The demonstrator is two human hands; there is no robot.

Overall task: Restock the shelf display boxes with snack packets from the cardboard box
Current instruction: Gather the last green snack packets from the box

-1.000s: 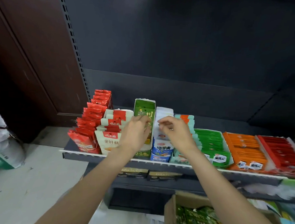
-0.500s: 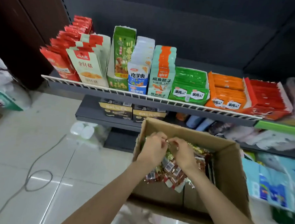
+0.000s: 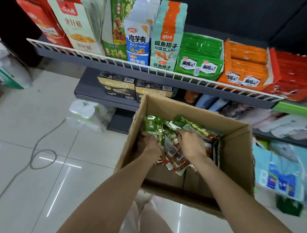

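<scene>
Start with the shelf (image 3: 151,70), long and grey, a white wire rail along its front edge. It is packed with display boxes (image 3: 199,55): red and cream ones at the left end, then a tall green one, a blue-and-white one and a pale teal one with an orange stripe, then low trays of green, orange and red sachets running to the right end.

Below the shelf and in front of it sits the cardboard box (image 3: 233,160), flaps up, on the pale tiled floor (image 3: 32,181). Under the shelf, on a lower ledge, stand two dark cartons with gold lettering (image 3: 118,86). Left of the cardboard box a grey cable (image 3: 42,153) loops across the tiles.

Into the cardboard box now: a loose heap of snack packets (image 3: 174,149), green tops, red-brown bottoms, barcodes showing, piled against the left wall.

Both arms reach down into it. The left hand (image 3: 147,147) is by the box's left wall, fingers curled into the near packets, gripping a bunch. The right hand (image 3: 190,144) is just beside it toward the middle, knuckles up, fingers bent down over the green packets; whether it truly has hold of one, I cannot tell from here. The two hands are close, with packets between them.
</scene>
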